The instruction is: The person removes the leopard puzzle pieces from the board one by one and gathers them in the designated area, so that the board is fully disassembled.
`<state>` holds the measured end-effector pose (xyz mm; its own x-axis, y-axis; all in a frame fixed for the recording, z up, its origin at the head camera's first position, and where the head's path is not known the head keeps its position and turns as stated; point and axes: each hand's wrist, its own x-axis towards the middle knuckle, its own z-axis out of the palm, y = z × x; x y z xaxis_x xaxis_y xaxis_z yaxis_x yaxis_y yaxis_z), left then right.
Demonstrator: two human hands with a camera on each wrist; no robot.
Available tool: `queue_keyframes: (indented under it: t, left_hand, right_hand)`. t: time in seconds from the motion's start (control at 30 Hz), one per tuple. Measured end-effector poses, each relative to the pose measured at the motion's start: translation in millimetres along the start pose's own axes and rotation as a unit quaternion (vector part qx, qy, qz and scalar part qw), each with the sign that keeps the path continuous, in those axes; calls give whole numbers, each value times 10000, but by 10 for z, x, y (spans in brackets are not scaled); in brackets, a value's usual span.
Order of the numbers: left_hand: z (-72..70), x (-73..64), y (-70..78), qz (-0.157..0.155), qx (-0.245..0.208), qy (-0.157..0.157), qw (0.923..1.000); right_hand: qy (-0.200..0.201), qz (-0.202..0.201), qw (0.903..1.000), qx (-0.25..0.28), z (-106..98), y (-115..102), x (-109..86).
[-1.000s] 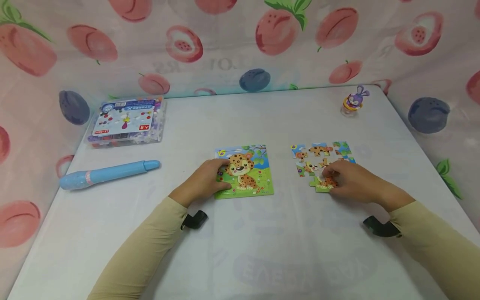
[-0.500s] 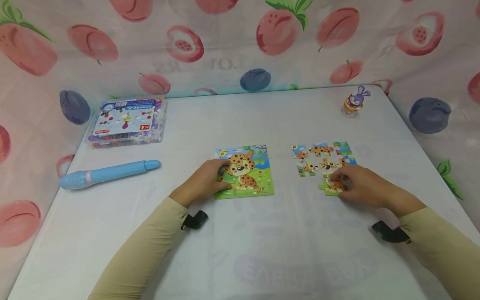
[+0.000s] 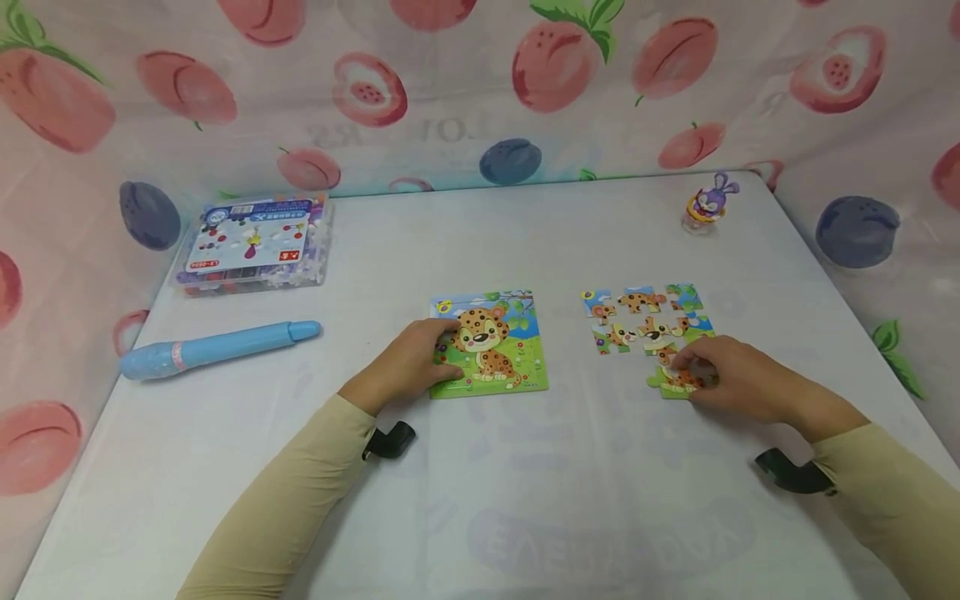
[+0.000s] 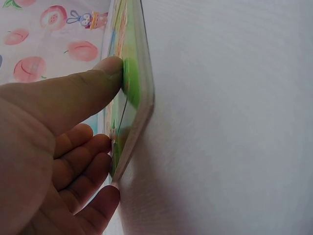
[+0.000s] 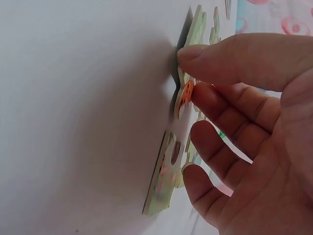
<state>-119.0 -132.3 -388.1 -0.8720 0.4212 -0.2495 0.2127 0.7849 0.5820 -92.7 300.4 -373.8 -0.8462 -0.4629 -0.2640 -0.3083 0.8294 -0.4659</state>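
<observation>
My left hand (image 3: 408, 362) rests on the left side of a square leopard jigsaw puzzle (image 3: 495, 354), thumb and fingertips touching its face. In the left wrist view the thumb presses near a corner of the puzzle (image 4: 131, 85). To the right, my right hand (image 3: 738, 379) pinches a green and orange puzzle piece (image 3: 667, 385) between thumb and fingers. The right wrist view shows the thumb at this piece's edge (image 5: 191, 44). Several loose leopard pieces (image 3: 641, 300) lie just beyond, partly joined. Another piece (image 5: 161, 181) lies below the fingers; the right hand hides some pieces.
A clear plastic box (image 3: 251, 246) with a printed label stands at the back left of the white table (image 3: 510, 492). In front of it lies a light blue microphone-shaped object (image 3: 221, 348). A small purple rabbit figure (image 3: 709, 204) stands at the back right.
My right hand has slid right and slightly toward me with the puzzle piece, uncovering more of the leopard pieces behind. The left hand and the square puzzle have stayed put.
</observation>
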Motion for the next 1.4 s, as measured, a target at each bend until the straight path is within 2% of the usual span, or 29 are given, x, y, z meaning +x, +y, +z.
queue_keyframes:
  t: [0.27,0.63,1.0,1.13,1.4]
  left_hand:
    - [16,6,-19,4,23,10,10000]
    - [8,-3,-17,39,48,27,10000]
    - [4,-8,-9,29,70,15,10000]
    - [3,-9,-4,9,85,-4,10000]
    - [-8,-9,10,31,105,-43,9999]
  right_hand:
    - [-65,107,9999,-68,2,33,-12]
    - [36,54,9998,-181,-11,53,-27]
    - [307,456,9984,-121,-331,-7,-15]
    - [394,331,9987,-43,-349,-92,51]
    - [585,-243,9976,284,-253,-345,244]
